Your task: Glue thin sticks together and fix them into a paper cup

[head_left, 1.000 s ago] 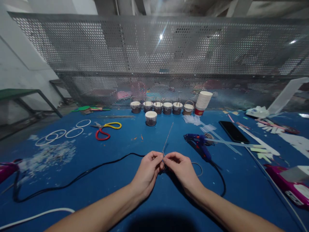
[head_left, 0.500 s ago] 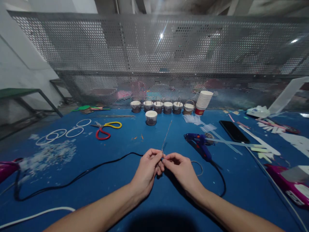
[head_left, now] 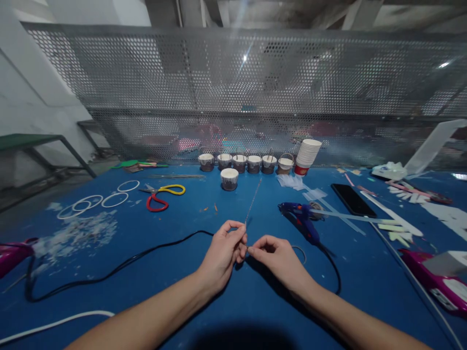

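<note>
A thin twisted wire [head_left: 253,200] rises at a slant from my left hand [head_left: 226,248], its free tip pointing away from me over the blue table. My left thumb and forefinger pinch it, with the other fingers curled below. Close beside, my right hand [head_left: 274,255] is closed in a pinch at the wire's lower end, next to the left fingertips; the exact contact is small and partly hidden. Just right of that hand lies a loop of thin cord or wire [head_left: 299,253]. A blue glue gun [head_left: 301,216] rests on its side farther right.
Small white-topped buckets [head_left: 229,180] and stacked paper cups [head_left: 308,154] stand toward the perforated metal screen [head_left: 233,73]. Scissors [head_left: 160,196], white rings [head_left: 115,200] and scraps lie left; a black phone [head_left: 353,200] lies right. A black cable [head_left: 120,266] crosses the table.
My right hand has moved slightly down and away from the left fingertips, opening a small gap. The left hand still pinches the wire. The view has shifted slightly.
</note>
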`<state>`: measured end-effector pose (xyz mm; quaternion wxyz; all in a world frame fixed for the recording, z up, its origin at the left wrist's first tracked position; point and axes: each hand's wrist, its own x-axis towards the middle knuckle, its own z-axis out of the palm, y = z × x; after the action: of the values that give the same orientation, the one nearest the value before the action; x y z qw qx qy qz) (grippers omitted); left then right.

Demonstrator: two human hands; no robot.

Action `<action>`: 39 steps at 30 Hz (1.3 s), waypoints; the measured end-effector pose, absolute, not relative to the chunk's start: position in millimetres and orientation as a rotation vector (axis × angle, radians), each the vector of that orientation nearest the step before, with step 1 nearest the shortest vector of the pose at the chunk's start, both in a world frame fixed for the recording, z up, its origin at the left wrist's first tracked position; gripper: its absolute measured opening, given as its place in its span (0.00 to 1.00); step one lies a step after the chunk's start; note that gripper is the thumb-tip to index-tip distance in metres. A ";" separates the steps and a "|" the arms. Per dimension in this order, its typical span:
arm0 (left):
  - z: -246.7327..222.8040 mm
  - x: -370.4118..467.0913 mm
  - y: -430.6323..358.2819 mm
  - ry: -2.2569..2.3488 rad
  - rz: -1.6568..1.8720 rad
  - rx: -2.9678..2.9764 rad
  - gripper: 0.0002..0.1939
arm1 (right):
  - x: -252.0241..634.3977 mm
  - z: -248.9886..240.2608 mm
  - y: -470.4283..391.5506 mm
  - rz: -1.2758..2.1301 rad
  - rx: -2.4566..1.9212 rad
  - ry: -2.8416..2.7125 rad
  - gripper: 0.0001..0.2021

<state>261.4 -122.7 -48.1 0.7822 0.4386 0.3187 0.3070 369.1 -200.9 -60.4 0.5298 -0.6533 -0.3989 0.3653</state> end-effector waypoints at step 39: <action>-54.4 269.4 -118.9 0.786 0.642 0.941 0.11 | 424.7 -41.3 -234.4 0.749 -1.914 -1.226 0.20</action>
<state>269.4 -118.9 -54.4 0.7700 0.4339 0.3623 0.2958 424.7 -234.4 -41.3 0.3655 -0.7446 -0.4767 0.2912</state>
